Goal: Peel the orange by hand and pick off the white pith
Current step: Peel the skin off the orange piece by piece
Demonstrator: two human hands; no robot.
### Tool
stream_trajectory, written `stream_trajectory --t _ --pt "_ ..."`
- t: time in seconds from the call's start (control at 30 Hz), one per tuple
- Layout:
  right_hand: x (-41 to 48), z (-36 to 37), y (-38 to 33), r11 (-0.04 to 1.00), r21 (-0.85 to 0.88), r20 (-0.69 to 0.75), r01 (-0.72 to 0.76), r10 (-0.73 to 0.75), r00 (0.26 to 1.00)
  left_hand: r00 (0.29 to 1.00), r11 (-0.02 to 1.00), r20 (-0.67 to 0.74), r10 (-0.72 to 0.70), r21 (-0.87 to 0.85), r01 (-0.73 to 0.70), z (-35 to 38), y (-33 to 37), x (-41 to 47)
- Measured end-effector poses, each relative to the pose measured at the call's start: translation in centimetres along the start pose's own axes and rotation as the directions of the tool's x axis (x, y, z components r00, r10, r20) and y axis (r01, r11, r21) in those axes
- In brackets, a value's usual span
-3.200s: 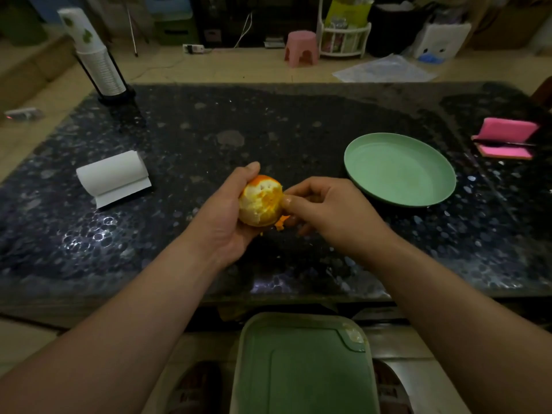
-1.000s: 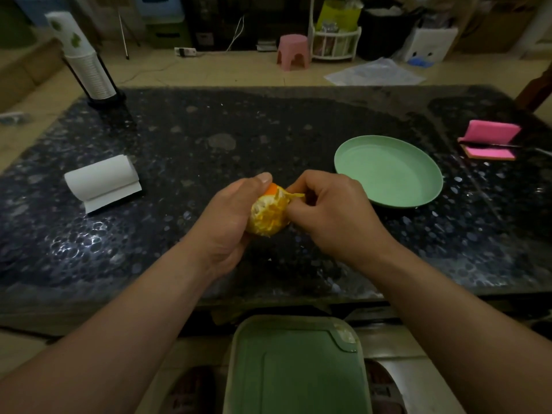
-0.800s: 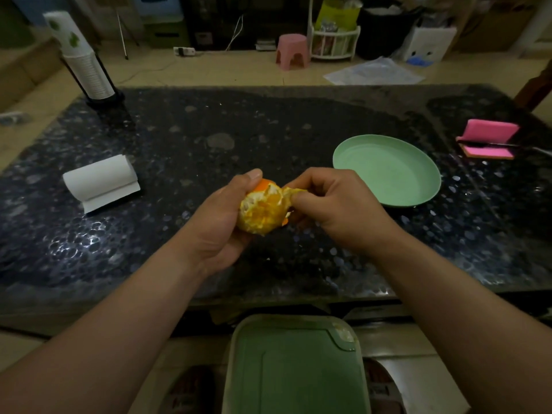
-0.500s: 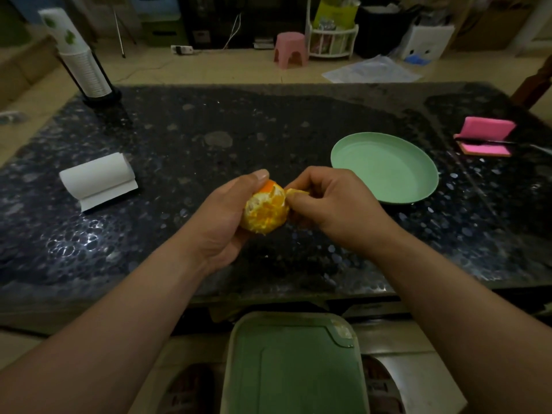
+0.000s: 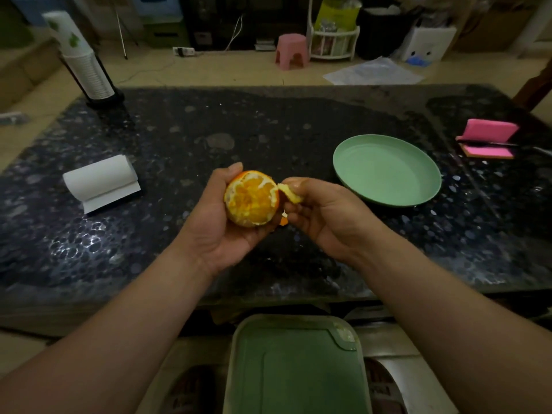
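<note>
My left hand cups a partly peeled orange above the middle of the dark stone table. The bared flesh faces me with streaks of white pith, and orange rind remains along the far edge. Just right of the fruit, my right hand pinches a pale strip of peel between thumb and forefinger. A small orange scrap of rind shows between the two hands, below the fruit.
A light green plate lies to the right. A white paper roll lies at left, a cup dispenser at the back left, pink sponges at far right. A green bin lid sits below the table's near edge.
The right hand has pulled the peel strip away from the orange, opening a small gap. The left hand has turned the fruit so more bare flesh faces me.
</note>
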State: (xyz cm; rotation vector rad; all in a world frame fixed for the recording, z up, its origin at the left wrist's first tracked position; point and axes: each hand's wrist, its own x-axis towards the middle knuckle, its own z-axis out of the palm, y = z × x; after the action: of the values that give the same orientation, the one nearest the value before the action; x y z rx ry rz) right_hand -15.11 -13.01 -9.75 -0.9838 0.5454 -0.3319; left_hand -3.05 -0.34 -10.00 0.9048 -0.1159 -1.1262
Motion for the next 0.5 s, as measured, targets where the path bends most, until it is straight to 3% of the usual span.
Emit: stream_trajectory --t 0.23,0.4,0.43,0.5 --pt "0.6 -0.3 -0.2 0.938 -0.334 0.060 0.096 -0.081 0.995 0.992 0.994 -0.107 0.064 0.090 -0.054 -0.8 0.1 0.7" --pt "0.6 -1.3 -2.2 0.999 -0.051 0.058 0.009 -0.007 0.998 0.993 0.991 -0.118 0.001 -0.136 -0.017 -1.1 0.7 0.7" --pt "0.7 -1.7 -2.4 0.996 -0.083 0.031 0.023 -0.020 0.999 0.993 0.986 -0.121 0.002 -0.166 -0.022 -1.2 0.9 0.7" --pt "1.3 -2.7 -1.8 0.899 -0.432 -0.058 0.075 -0.110 0.992 0.991 0.982 -0.133 0.001 -0.189 -0.027 -1.4 0.9 0.8"
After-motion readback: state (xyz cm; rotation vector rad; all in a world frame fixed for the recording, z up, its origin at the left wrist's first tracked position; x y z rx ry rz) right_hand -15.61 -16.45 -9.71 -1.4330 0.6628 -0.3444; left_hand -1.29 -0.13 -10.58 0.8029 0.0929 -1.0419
